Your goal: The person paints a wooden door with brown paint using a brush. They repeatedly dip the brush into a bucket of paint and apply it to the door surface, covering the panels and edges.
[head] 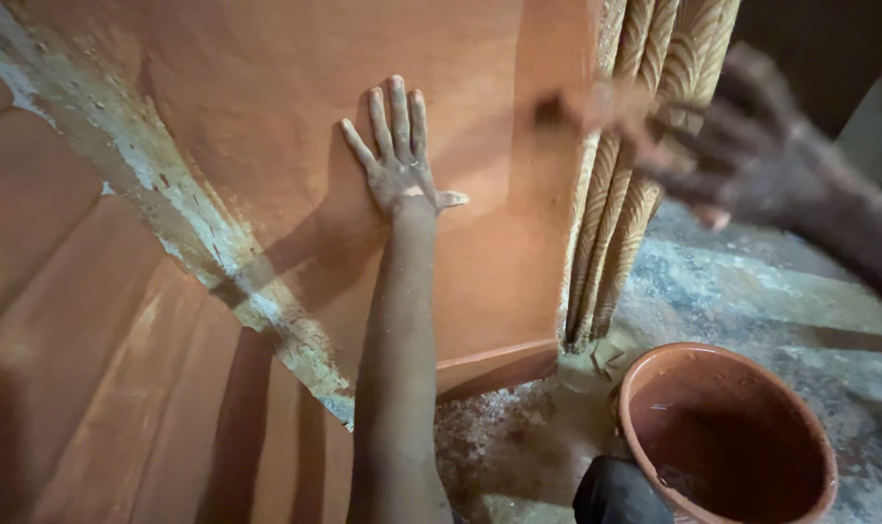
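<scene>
My left hand (399, 155) lies spread flat on the orange wall (266, 97), fingers pointing up, while my blurred right hand (751, 146), its grip unreadable, hovers near the wall's right edge, above the bucket (630, 388).

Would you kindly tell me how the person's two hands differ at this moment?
The left hand lies flat on the orange wall, fingers spread and pointing up; the right hand is in the air beside the patterned curtain, touching nothing visible. The left hand is sharp, the right hand blurred. The left hand looks dusted with pale smears; blur hides this on the right hand. Both hold nothing.
</scene>
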